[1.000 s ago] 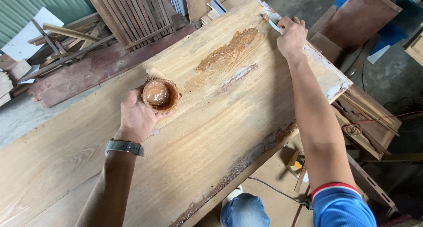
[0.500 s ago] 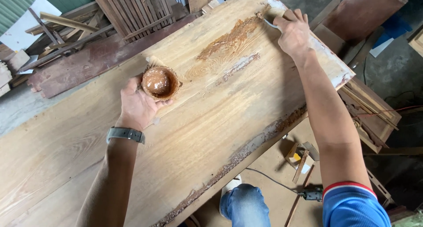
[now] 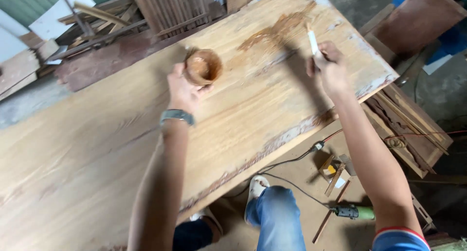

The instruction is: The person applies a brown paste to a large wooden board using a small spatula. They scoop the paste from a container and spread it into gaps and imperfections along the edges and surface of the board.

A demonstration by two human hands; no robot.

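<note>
The left hand point(image 3: 184, 89) is closed round a small cup point(image 3: 203, 66) of brown filler, held over the middle of the slab point(image 3: 97, 148). The right hand point(image 3: 331, 71) grips a white spatula point(image 3: 312, 40) near the far right corner. One brown patch point(image 3: 279, 29) is spread by the far edge; I'd judge most of the slab still bare, the near edge rough.

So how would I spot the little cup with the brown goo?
Find the big pale wooden slab that fills most of the view. The left hand, above a grey wristwatch, holds a small round cup over its middle. It is the only round thing there, smeared brown inside; the right hand has a thin white stick.
</note>
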